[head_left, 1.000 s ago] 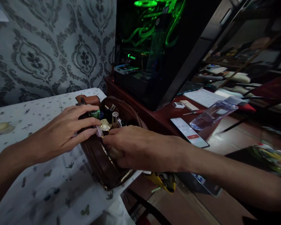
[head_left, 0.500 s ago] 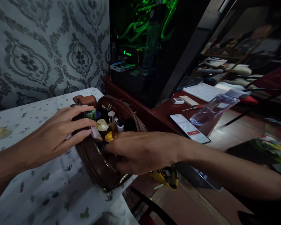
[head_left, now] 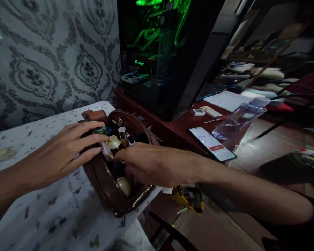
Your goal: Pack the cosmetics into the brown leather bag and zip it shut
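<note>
An open brown zip pouch (head_left: 107, 190) sits at the right edge of a table with a patterned white cloth (head_left: 54, 216). It is packed with several small bottles and jars, among them a gold-capped one (head_left: 113, 142) and a green-topped one (head_left: 100, 129). My left hand (head_left: 68, 148) lies over the pouch's left rim with fingers stretched out, touching the bottles. My right hand (head_left: 149, 164) reaches into the pouch from the right, fingers curled down among the items; what they grip is hidden. A round pale item (head_left: 124, 184) shows at the pouch's near end.
A glass-sided computer case (head_left: 159, 52) lit green stands on a dark red desk (head_left: 178, 130). On the desk lie a phone (head_left: 211, 143) with its screen lit, a clear plastic bottle (head_left: 238, 120) on its side, papers and small items. A yellow object (head_left: 185, 200) sits below the table edge.
My right hand has shifted inside the pouch, uncovering the round pale item at the near end. My left hand has stayed on the left rim. The view has drifted slightly.
</note>
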The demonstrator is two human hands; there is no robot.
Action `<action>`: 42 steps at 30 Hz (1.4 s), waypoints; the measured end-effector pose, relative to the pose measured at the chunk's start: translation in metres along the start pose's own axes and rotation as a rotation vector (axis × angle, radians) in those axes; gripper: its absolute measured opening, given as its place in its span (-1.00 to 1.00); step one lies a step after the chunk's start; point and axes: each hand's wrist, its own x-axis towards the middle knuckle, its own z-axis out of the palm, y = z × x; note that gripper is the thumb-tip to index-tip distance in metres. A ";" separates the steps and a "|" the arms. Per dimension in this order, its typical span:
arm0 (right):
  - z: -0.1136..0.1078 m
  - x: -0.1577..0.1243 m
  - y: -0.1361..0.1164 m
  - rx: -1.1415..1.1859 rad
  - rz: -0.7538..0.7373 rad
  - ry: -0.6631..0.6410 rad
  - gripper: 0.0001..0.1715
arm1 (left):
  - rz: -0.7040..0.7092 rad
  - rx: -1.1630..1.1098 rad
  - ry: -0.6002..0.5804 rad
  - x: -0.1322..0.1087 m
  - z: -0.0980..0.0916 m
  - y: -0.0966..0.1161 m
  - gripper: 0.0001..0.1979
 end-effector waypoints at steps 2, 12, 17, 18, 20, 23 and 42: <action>0.001 0.003 0.000 0.002 0.007 -0.047 -0.68 | 0.005 0.005 -0.011 0.001 -0.001 0.001 -0.54; 0.010 0.008 0.007 0.026 0.012 -0.043 -0.71 | 0.082 0.055 -0.070 0.005 0.001 -0.001 -0.57; 0.003 0.006 -0.005 -0.084 0.128 0.032 -0.84 | 0.067 0.059 -0.108 0.006 -0.003 0.000 -0.53; 0.001 0.006 -0.007 -0.104 0.151 0.039 -0.85 | 0.064 0.059 -0.113 0.007 -0.003 -0.001 -0.52; -0.002 0.005 -0.010 -0.129 0.188 0.051 -0.84 | 0.050 0.052 -0.121 0.009 -0.002 -0.002 -0.50; -0.004 0.003 -0.008 -0.127 0.213 0.101 -0.78 | 0.022 0.023 -0.122 0.012 -0.001 -0.004 -0.47; 0.053 -0.017 -0.032 -0.111 -0.517 0.819 -0.68 | -0.914 0.293 0.011 -0.163 0.083 -0.143 -0.37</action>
